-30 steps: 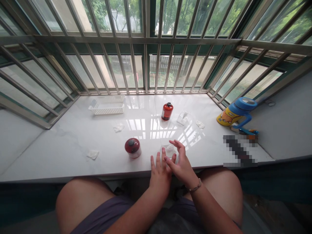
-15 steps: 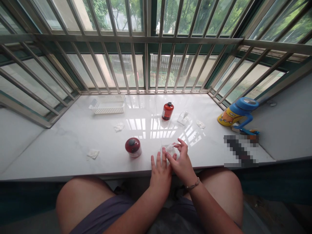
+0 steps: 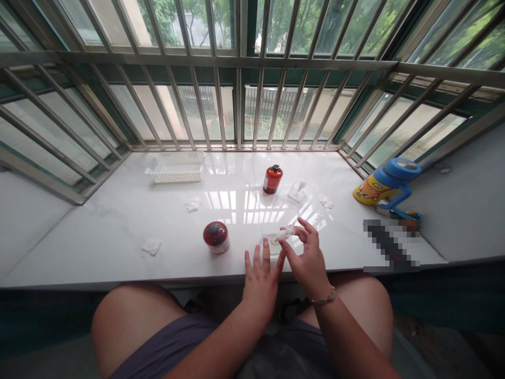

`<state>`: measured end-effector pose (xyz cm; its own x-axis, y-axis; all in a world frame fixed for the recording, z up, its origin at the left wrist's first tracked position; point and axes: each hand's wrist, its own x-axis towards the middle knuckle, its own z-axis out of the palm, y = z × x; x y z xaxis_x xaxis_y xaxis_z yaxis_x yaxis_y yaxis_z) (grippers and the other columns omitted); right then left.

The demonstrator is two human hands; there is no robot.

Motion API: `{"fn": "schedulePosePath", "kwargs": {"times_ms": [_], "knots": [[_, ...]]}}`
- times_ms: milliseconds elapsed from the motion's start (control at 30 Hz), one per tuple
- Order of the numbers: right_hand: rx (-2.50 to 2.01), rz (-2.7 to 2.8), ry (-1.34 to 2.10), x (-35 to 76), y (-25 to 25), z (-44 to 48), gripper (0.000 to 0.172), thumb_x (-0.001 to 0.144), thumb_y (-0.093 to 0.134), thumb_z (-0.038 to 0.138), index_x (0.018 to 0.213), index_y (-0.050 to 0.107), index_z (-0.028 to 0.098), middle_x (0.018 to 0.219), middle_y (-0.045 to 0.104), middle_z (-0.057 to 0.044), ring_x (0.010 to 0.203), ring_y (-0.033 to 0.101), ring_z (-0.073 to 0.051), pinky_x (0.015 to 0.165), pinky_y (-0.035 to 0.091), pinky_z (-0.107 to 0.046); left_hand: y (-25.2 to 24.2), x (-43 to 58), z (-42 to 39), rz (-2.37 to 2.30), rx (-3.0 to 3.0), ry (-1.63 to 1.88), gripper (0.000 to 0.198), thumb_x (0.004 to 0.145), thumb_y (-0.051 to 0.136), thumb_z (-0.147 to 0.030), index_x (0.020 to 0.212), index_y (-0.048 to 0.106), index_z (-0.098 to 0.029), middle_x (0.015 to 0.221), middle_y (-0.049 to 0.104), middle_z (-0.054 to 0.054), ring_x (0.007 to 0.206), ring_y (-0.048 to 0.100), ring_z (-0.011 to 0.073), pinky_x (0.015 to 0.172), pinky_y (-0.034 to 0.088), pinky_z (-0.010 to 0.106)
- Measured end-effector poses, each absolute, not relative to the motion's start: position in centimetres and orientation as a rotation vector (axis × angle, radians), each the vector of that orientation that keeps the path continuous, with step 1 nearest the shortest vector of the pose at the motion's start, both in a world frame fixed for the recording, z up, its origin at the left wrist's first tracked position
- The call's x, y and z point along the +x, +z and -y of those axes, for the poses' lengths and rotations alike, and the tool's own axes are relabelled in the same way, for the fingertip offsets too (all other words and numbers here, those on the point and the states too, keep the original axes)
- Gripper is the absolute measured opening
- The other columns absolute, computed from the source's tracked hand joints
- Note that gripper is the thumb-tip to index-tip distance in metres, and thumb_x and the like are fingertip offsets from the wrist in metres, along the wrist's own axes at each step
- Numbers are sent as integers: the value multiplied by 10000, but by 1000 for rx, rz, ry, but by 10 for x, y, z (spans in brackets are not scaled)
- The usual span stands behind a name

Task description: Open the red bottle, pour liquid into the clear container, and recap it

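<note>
My left hand point(image 3: 259, 278) lies flat at the near edge of the white marble sill point(image 3: 118, 221), fingers spread, with its fingertips against a small clear dish point(image 3: 270, 242). Just right of it, my right hand point(image 3: 310, 258) pinches a small white wad point(image 3: 285, 232) between thumb and fingers, held slightly above the dish. A bracelet circles the right wrist. To the left of the dish stands a round red jar point(image 3: 215, 237) with a dark lid.
A red-brown bottle point(image 3: 272, 179) with a black cap stands mid-sill, a clear plastic piece point(image 3: 298, 190) beside it. White pads point(image 3: 193, 204) point(image 3: 151, 246) point(image 3: 325, 201) lie scattered. A white basket point(image 3: 175, 167) sits back left, a blue-yellow drinking bottle point(image 3: 384, 185) at right. Window bars close the far side.
My right hand closed over the clear dish, pinched the white wad and lifted it up to the right. The left hand stayed where it was.
</note>
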<state>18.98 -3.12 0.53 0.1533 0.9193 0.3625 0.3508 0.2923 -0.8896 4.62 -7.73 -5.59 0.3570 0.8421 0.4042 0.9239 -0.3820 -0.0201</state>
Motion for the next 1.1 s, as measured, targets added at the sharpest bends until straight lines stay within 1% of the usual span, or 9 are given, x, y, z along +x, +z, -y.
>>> {"fn": "schedulePosePath", "kwargs": {"times_ms": [200,400,533,667,767,900,967,1100], "knots": [[-1230,1381,641,192,14,36,713,991,768,387,1586,386,293,1273,701,-96,1299,683,-305,1199,484,-580,-57,45,77,1574,-2388,-494,1104,903,849,-366,1748,141,-308,1752,246,281,1497,480,461,1163,462,729],[-1212,1379,658,192,14,39,674,982,780,380,1552,430,296,1275,708,-98,1311,684,-314,1201,484,-595,-57,45,78,1580,-2389,-489,1099,909,839,-360,1749,132,-310,1770,198,270,1506,467,458,1172,451,727],[-1198,1285,736,192,13,37,738,934,833,396,1546,431,296,1236,727,-91,1302,686,-316,1209,472,-617,-57,45,78,1577,-2393,-480,1097,909,839,-348,1749,134,-310,1762,220,276,1502,473,461,1173,450,728],[-1204,1137,837,193,13,35,807,888,879,414,1536,412,294,1216,748,-91,1247,711,-302,1178,503,-605,-58,45,78,1573,-2388,-475,1098,914,836,-350,1750,126,-313,1756,232,281,1498,480,466,1172,452,725],[-1212,1114,858,194,14,36,811,881,881,424,1530,414,288,1227,749,-97,1230,718,-295,1159,528,-587,-60,45,78,1578,-2385,-487,1113,915,832,-341,1750,96,-320,1774,185,269,1505,471,461,1179,441,726],[-1211,1148,823,194,14,38,819,873,890,420,1532,424,284,1207,748,-94,1243,715,-303,1187,505,-598,-62,45,78,1584,-2390,-491,1130,914,830,-344,1750,70,-328,1789,140,251,1521,451,456,1188,432,728],[-1215,1162,797,194,14,39,822,864,898,418,1528,433,284,1189,747,-88,1249,713,-308,1201,490,-608,-62,45,78,1586,-2394,-490,1130,911,832,-345,1751,76,-324,1789,139,251,1522,450,456,1188,434,728],[-1203,1159,809,193,14,39,802,878,888,415,1523,429,291,1183,746,-87,1257,709,-310,1185,508,-600,-60,44,79,1584,-2392,-487,1123,906,839,-338,1750,98,-325,1781,166,260,1513,463,457,1186,438,726]]}}
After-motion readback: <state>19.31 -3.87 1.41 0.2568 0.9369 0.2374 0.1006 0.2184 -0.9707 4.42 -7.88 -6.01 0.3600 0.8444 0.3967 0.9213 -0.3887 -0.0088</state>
